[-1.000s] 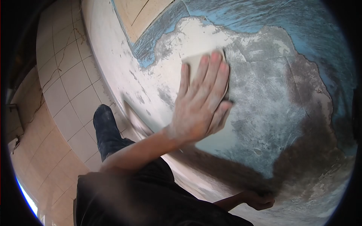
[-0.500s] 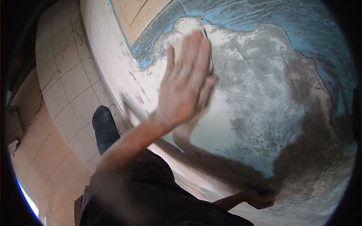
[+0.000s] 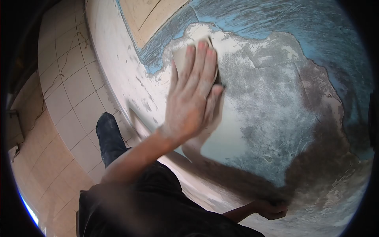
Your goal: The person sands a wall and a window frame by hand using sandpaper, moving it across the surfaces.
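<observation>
My left hand (image 3: 189, 91) lies flat with its fingers stretched upward, pressing a pale flat piece that looks like sandpaper (image 3: 180, 59) against the wall. The edges of the sandpaper show left of the fingers and beside the thumb; the rest is hidden under the hand. Beneath it, the wall (image 3: 268, 106) has a rough white and grey patch with worn blue paint (image 3: 260, 17) around it. At the lower right, in shadow, my right hand (image 3: 271, 209) is closed near the wall. What it holds, if anything, is hidden.
A pale tiled floor (image 3: 81, 93) runs along the left, meeting the wall's base. My dark-clad leg and foot (image 3: 108, 134) stand close to that base. A beige panel (image 3: 148, 17) borders the blue paint at the top. My arm's shadow crosses the lower wall.
My left hand has shifted slightly down the wall with the sandpaper, and its fingers look sharper now. The right hand has stayed in place.
</observation>
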Demonstrator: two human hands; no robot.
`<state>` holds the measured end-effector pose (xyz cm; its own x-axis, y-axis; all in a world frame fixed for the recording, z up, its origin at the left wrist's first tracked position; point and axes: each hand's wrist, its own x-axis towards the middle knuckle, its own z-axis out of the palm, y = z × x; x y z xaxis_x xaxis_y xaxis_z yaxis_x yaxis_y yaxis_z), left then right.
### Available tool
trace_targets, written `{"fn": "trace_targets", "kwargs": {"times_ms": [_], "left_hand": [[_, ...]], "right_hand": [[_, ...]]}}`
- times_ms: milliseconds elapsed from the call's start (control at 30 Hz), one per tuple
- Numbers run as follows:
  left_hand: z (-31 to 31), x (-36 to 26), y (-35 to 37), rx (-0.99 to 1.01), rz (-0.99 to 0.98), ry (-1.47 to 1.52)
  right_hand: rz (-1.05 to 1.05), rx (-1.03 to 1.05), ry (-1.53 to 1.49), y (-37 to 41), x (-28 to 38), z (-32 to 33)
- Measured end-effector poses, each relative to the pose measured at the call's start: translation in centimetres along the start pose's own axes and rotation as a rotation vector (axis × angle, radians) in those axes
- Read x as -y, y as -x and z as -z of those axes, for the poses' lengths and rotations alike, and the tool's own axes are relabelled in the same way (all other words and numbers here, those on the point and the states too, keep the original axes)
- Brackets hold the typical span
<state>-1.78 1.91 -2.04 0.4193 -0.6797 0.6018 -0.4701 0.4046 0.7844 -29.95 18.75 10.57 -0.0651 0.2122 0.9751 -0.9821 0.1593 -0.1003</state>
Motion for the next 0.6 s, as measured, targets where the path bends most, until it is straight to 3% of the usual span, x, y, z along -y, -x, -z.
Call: {"fn": "trace_targets", "kwargs": {"times_ms": [100,133,267,367,500,600], "left_hand": [[-0.1,-0.9,3.3,0.051,-0.009,0.092],[-0.1,-0.4,3.0,0.067,-0.051,-0.016],[0.6,1.1,-1.3,-0.052,-0.087,-0.102],[-0.7,0.1,0.0,-0.089,-0.023,0.023],[-0.2,-0.6,3.0,0.055,-0.027,-0.018],[0.8,0.2,-0.9,0.018,-0.016,-0.153]], "right_hand": [[-0.006,0.004,0.004,0.1,-0.1,0.0],[-0.002,0.004,0.010,0.1,-0.2,0.1],[-0.008,-0.005,0.013,-0.2,0.3,0.1],[-0.027,-0.011,0.017,-0.1,0.5,0.0],[-0.026,-0.012,0.028,0.0,0.4,0.1],[-0.006,-0.007,0.039,-0.1,0.5,0.1]]}}
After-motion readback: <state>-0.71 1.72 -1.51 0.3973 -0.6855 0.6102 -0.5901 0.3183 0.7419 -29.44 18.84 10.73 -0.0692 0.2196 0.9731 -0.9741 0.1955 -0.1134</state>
